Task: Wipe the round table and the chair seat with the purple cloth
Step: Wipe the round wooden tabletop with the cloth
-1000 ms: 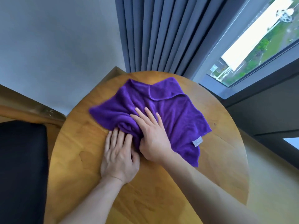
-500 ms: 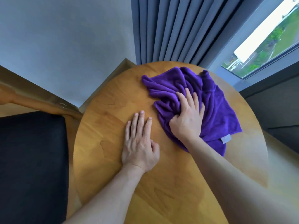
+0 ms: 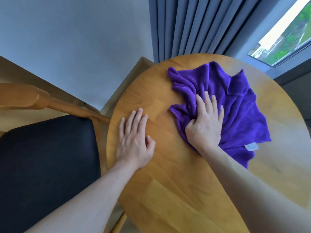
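The purple cloth [image 3: 235, 105] lies rumpled on the far right part of the round wooden table [image 3: 176, 190]. My right hand [image 3: 206, 125] presses down on the cloth's near left part, fingers bunching the fabric. My left hand [image 3: 134, 140] lies flat on bare wood to the left of the cloth, fingers apart, holding nothing. The chair's black seat [image 3: 45, 165] sits left of the table, with its wooden frame [image 3: 33, 98] behind it.
Grey curtains [image 3: 193, 26] hang just beyond the table's far edge. A window [image 3: 286, 37] is at the upper right and a pale wall [image 3: 75, 39] at the upper left. A white label [image 3: 251, 146] shows on the cloth's near right corner.
My right hand has pushed the cloth from the table's middle to its far right side, bunching it. My left hand came off the cloth and now rests on bare wood.
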Demonstrator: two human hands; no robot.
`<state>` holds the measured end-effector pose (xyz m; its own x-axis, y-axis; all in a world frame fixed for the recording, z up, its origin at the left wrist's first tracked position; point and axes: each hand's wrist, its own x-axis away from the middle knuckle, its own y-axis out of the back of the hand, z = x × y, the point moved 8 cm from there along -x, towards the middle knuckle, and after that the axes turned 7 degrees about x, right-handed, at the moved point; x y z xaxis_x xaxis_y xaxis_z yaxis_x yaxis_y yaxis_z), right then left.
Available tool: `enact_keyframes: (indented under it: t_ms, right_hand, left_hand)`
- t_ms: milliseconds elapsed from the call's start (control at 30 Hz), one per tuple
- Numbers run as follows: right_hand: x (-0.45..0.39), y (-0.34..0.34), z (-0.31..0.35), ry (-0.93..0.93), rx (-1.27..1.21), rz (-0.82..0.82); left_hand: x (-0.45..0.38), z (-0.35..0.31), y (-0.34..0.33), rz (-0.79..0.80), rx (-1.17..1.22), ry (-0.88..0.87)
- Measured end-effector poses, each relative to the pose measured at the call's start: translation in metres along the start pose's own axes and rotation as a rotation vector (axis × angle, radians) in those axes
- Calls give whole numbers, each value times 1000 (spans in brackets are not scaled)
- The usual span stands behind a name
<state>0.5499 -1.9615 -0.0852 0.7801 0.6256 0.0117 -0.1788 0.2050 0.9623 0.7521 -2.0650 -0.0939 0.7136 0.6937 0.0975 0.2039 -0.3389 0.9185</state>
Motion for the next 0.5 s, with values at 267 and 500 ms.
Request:
enact_keyframes:
  t_ms: [267,500]
  right_hand:
    - [49,-18,36,649,77,276]
    - [-60,-28,65,217,86,167]
  left_hand:
    - [-2,-1,4,-46,32,-16]
    - [-4,4,1,-67,39,-36]
